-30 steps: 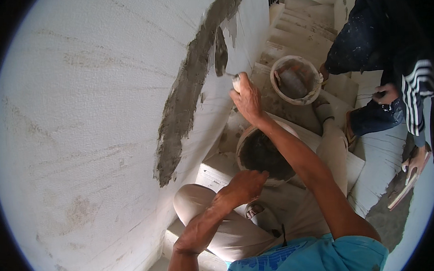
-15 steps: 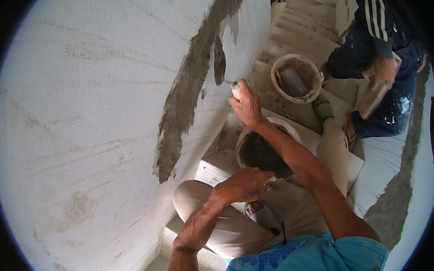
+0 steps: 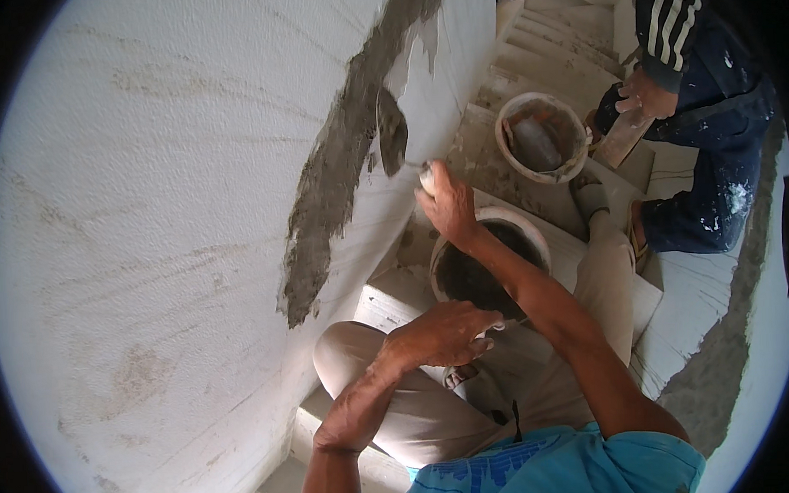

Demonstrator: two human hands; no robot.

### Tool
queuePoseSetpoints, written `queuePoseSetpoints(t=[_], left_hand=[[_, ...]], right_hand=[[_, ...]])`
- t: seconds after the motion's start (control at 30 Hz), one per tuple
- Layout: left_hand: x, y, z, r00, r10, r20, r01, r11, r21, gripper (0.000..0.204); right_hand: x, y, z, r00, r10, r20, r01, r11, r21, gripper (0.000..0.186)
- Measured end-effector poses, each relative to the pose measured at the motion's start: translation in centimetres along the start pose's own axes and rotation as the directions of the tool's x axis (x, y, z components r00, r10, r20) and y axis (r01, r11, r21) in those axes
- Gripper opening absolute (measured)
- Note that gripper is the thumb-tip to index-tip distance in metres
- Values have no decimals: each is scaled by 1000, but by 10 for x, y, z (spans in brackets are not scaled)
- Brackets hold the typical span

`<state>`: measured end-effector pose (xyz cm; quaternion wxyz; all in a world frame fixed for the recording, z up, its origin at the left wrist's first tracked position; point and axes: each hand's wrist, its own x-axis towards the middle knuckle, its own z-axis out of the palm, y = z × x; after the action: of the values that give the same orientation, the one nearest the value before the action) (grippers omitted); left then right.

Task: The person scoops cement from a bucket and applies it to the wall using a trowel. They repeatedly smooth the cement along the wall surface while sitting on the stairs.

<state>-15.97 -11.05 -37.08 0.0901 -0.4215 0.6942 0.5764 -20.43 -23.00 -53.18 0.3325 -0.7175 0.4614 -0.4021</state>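
My right hand (image 3: 450,201) grips the pale handle of a pointed trowel (image 3: 392,132). The dark blade lies close to the white wall (image 3: 192,175), over the right edge of a rough strip of wet grey mortar (image 3: 330,186). Below my right forearm stands a bucket (image 3: 448,278) with dark grey mortar inside. My left hand (image 3: 445,333) hovers above my bent knee, near that bucket's front rim. Its fingers are curled, and something small and pale shows at their tips; I cannot make out what it is.
A second bucket (image 3: 506,160) with a grey lump inside stands higher on the stairs (image 3: 561,36). At the right, a co-worker in dark paint-spotted trousers (image 3: 701,197) holds a flat board (image 3: 624,139). Another mortar strip (image 3: 708,379) runs along the right side.
My right hand has moved slightly down, and the trowel blade has shifted left and down against the mortar's edge. The co-worker's hand and board have moved left. My left hand barely moves.
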Motion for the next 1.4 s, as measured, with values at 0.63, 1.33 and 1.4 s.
queuePoseSetpoints(t=[0.63, 1.33, 1.4], left_hand=[[-3, 1, 4, 994, 91, -59, -94, 994, -55, 38], [-7, 2, 6, 991, 120, -52, -121, 993, -9, 47], [-4, 0, 9, 986, 143, -81, -143, 990, -1, 47]], right_hand=[[13, -18, -1, 996, 87, -1, -87, 994, 59, 35], [-21, -40, 17, 990, -143, -19, 144, 989, 27, 36], [-38, -31, 14, 980, -189, 60, 187, 982, 32, 37]])
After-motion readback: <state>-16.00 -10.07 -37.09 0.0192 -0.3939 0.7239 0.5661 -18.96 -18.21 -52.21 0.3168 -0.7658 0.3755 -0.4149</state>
